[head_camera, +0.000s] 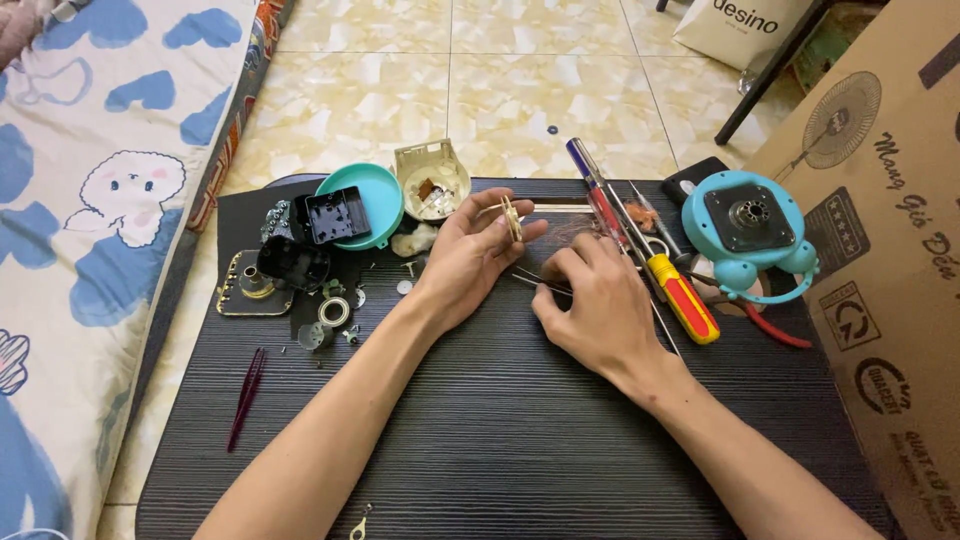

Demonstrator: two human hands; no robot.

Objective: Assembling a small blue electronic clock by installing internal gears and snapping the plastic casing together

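My left hand (468,258) rests palm up on the dark table (500,440) and pinches a small round brass-coloured part (512,218) between thumb and fingers. My right hand (590,300) lies just to its right, fingers curled on thin metal tweezers (530,281) whose tips point left toward the left hand. A red and yellow screwdriver (682,297) lies beside the right hand.
At the table's far left are a teal round cover (368,196), black housings (335,214), a cream shell (430,177), a bearing (334,311) and small screws. A teal fan-motor body (748,225) sits far right. Dark red tweezers (246,395) lie left. A cardboard box (890,290) stands right, bedding (90,200) left.
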